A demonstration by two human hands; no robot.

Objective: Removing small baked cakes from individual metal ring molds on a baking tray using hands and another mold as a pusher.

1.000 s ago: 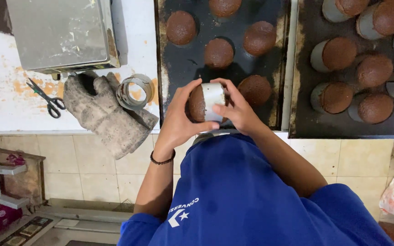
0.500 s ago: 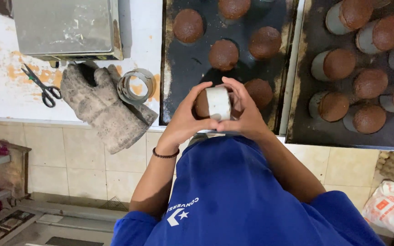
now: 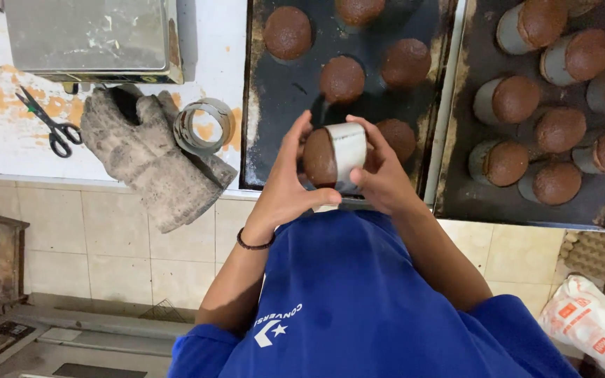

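Both of my hands hold one brown domed cake in a metal ring mould (image 3: 335, 155), tipped on its side above the front edge of a dark baking tray (image 3: 274, 150). My left hand (image 3: 285, 190), with a dark bracelet at the wrist, cups the cake's brown top. Fingers of my right hand (image 3: 384, 180) wrap the shiny ring. Several bare brown cakes (image 3: 342, 79) sit on this tray behind my hands.
A second dark tray (image 3: 456, 192) to the right carries several cakes still in rings (image 3: 505, 100). On the white counter at left lie a worn grey glove (image 3: 150, 162), an empty metal ring (image 3: 206, 126), scissors (image 3: 52, 124) and a metal box (image 3: 92, 33). A plastic bag (image 3: 589, 323) sits lower right.
My hands keep their hold on the ringed cake and have shifted their fingers slightly around it. The view has drifted a little to the left.
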